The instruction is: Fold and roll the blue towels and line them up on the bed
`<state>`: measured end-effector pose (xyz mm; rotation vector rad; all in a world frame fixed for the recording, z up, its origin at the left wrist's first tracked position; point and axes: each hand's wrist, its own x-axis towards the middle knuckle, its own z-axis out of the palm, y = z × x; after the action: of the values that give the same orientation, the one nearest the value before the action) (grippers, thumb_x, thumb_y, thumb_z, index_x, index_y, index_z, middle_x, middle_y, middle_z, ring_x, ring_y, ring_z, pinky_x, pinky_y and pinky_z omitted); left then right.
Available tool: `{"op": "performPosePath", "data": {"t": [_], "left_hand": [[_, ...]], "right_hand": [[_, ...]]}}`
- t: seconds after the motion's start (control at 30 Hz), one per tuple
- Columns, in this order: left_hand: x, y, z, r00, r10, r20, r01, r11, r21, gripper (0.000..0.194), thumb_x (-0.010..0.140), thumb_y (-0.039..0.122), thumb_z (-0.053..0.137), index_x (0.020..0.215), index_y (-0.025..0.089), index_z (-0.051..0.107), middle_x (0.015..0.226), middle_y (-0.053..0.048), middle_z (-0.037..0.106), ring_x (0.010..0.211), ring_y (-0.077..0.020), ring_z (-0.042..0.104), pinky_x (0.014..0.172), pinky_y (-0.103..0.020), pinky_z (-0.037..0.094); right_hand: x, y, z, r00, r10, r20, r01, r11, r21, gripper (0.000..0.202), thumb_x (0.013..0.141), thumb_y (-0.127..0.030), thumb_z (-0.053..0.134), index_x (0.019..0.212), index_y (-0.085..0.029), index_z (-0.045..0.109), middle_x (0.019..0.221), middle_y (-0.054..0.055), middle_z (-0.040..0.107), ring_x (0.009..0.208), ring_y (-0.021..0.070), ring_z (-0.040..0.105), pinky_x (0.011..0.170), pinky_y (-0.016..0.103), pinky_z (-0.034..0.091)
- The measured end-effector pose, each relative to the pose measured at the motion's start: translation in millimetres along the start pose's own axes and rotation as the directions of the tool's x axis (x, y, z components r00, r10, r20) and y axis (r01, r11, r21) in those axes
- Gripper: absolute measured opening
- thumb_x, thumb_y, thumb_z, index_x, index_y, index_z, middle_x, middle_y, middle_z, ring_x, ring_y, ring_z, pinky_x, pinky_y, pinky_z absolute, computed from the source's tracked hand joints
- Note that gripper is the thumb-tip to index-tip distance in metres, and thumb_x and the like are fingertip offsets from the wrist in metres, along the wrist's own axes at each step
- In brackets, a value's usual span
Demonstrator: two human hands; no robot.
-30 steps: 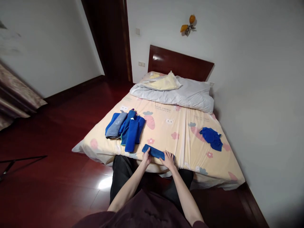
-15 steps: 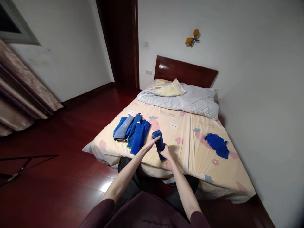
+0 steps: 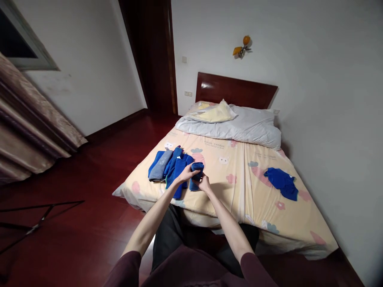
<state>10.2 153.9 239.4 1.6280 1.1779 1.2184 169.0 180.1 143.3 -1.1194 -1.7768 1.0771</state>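
My left hand and my right hand both grip a folded blue towel, held just above the bed beside a row of folded towels. That row lies on the left part of the yellow patterned bedsheet and holds several blue towels and one grey-blue one. A crumpled blue towel lies apart on the right side of the bed.
A grey duvet and a yellow pillow lie at the wooden headboard. The floor is dark red wood. A curtain hangs at left, a dark doorway beyond. A white wall runs close along the bed's right side.
The blue towel lay flat at the bed's near edge under both hands; it has been lifted and carried left and forward, up to the row of folded towels.
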Motion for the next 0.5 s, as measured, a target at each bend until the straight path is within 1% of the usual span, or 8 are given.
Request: {"op": "performPosePath", "data": {"t": [0.13, 0.23, 0.33, 0.5], "left_hand": [[-3, -11, -9.3, 1.000, 0.000, -0.025, 0.000, 1.000, 0.013, 0.046, 0.081, 0.045, 0.073, 0.111, 0.012, 0.064, 0.104, -0.009, 0.070, 0.095, -0.0218, 0.065, 0.092, -0.036, 0.053], [-5, -23, -13.0, 0.997, -0.034, -0.064, 0.035, 0.999, 0.020, 0.051, 0.077, 0.048, 0.077, 0.111, 0.012, 0.064, 0.105, -0.010, 0.071, 0.096, -0.0230, 0.066, 0.091, -0.037, 0.054], [-7, -36, -15.1, 0.992, -0.066, -0.104, 0.071, 0.997, 0.041, 0.055, 0.072, 0.049, 0.082, 0.108, 0.011, 0.066, 0.104, -0.011, 0.072, 0.094, -0.0243, 0.066, 0.089, -0.038, 0.055], [-8, -51, -17.6, 0.994, -0.055, -0.092, 0.062, 0.996, 0.068, 0.054, 0.069, 0.048, 0.083, 0.105, 0.012, 0.067, 0.103, -0.010, 0.072, 0.092, -0.0242, 0.067, 0.086, -0.037, 0.055]], "right_hand": [[7, 1, 14, 1.000, 0.018, 0.006, -0.018, 0.998, -0.053, 0.055, 0.068, -0.038, 0.080, 0.117, -0.017, 0.064, 0.098, 0.008, 0.077, 0.084, 0.0242, 0.073, 0.074, 0.033, 0.059], [10, 4, 21, 0.999, 0.048, 0.001, -0.048, 0.996, -0.071, 0.055, 0.069, -0.036, 0.081, 0.118, -0.020, 0.063, 0.097, 0.007, 0.076, 0.084, 0.0237, 0.073, 0.075, 0.034, 0.059], [11, 4, 25, 0.998, 0.069, 0.011, -0.068, 0.996, -0.064, 0.057, 0.069, -0.033, 0.082, 0.121, -0.023, 0.062, 0.102, 0.006, 0.076, 0.087, 0.0234, 0.073, 0.078, 0.036, 0.060], [11, 1, 24, 0.995, 0.100, 0.027, -0.098, 0.993, -0.067, 0.059, 0.070, -0.031, 0.083, 0.124, -0.027, 0.061, 0.107, 0.005, 0.076, 0.096, 0.0250, 0.073, 0.084, 0.040, 0.061]]}}
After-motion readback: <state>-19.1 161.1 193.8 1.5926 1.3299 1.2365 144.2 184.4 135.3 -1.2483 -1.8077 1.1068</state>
